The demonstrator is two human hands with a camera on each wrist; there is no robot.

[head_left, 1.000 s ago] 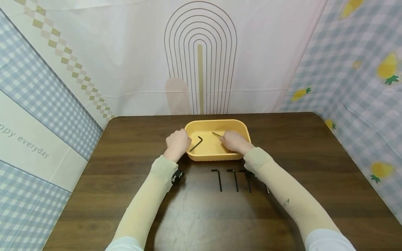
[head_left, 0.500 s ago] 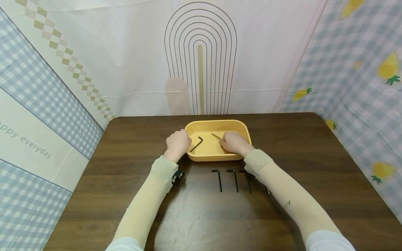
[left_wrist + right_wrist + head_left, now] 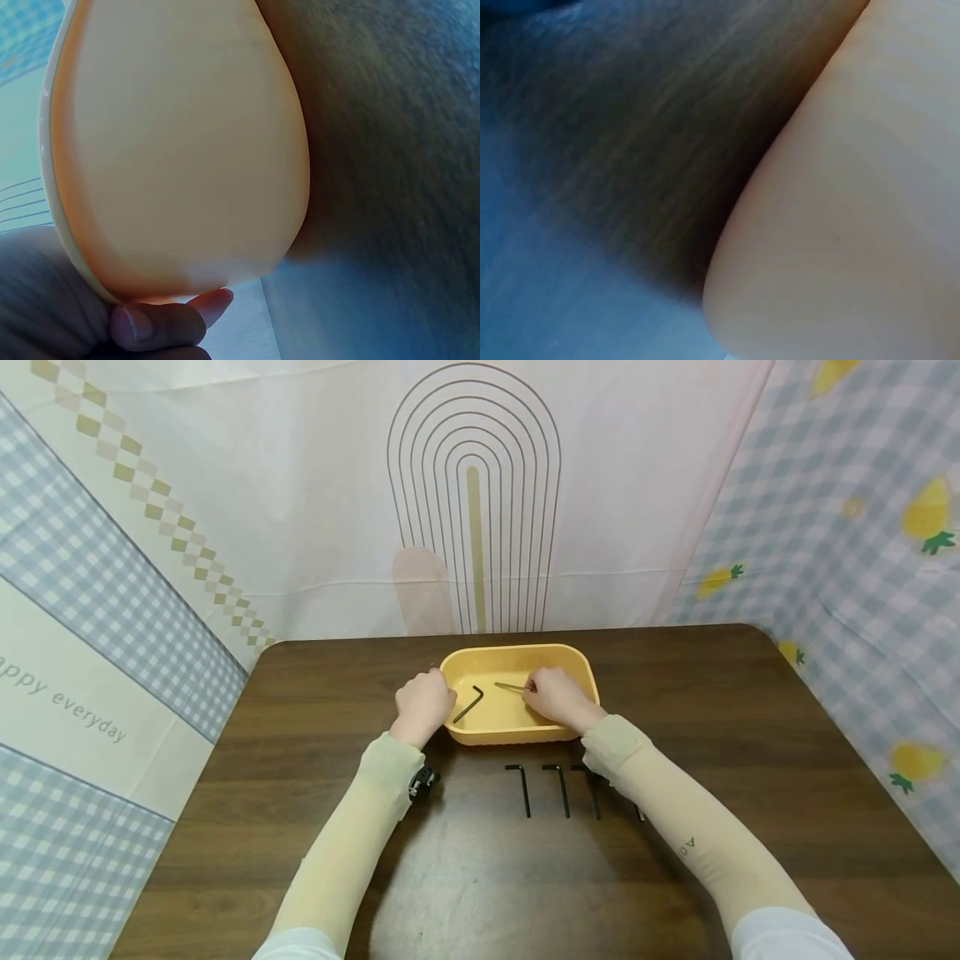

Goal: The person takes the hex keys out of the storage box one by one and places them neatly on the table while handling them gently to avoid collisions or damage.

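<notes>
A yellow plastic basket [image 3: 517, 737] stands on the table, its outer wall [image 3: 187, 150] filling much of the left wrist view. My left hand [image 3: 424, 697] grips its left end, fingers curled at the rim. Inside the basket, my right hand [image 3: 558, 696] pinches an Allen key [image 3: 510, 686]; one end sticks out to the left and the rest is hidden by the hand. Another black Allen key [image 3: 469, 705] lies on the basket floor near the left end. Only the basket's outside and the table show in the right wrist view.
In front of the basket, several black Allen keys [image 3: 563, 793] lie side by side on the dark wooden table [image 3: 315, 752]. The right forearm partly covers the rightmost one [image 3: 639, 812]. A printed cloth [image 3: 322, 510] hangs behind the table.
The Allen key in my right hand has swung from a slant to nearly level, its free end shifting left. My left hand and the basket stay in place.
</notes>
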